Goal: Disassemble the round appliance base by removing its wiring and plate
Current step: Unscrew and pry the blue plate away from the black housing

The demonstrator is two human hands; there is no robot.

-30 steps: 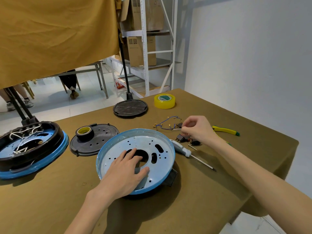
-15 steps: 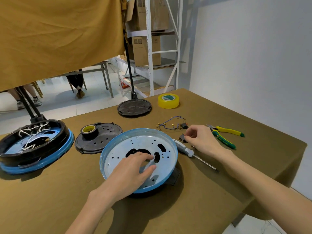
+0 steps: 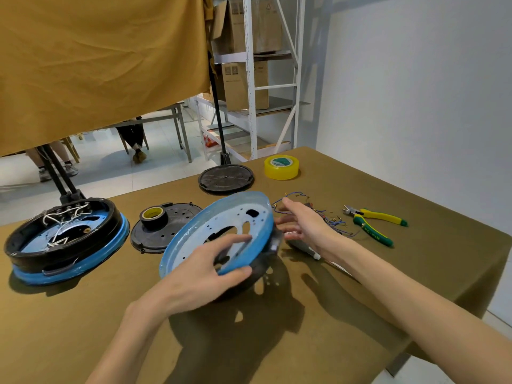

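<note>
Hands [image 3: 205, 275] flank tilted round base [image 3: 221, 231].

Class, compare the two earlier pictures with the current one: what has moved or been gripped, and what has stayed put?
The blue base, flat on the table before, is now tilted up on edge, gripped at its near rim by the left hand. The right hand has left the small parts and reaches open toward the base's far side. The pliers, yellow tape roll and second base lie unchanged.

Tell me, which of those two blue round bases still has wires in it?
The blue base on the far left, lying flat on the table: white wires cross its inside. The one gripped by the left hand, tilted up, shows only a bare perforated plate.
</note>
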